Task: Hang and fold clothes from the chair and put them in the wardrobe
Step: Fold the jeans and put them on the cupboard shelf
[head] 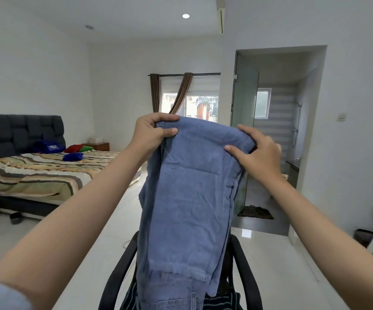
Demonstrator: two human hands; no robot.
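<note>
left hand [152, 133]: arm outstretched, raised, thumb and fingers pinching the top left edge of the blue trousers [190, 198] | right hand [257, 153]: arm outstretched, fingers curled, gripping their top right edge | trousers: folded over, hanging above the black chair [246, 271] | striped garment [221, 300]: on the chair seat

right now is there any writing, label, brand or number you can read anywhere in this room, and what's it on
No text is readable anywhere in this view.
Dark blue cushion against the padded headboard: a pale printed patch, too small and blurred to read.
Blue denim trousers, held up by the left hand and right hand: no label or tag showing.
White wall switch plate: no marking can be made out.
</note>
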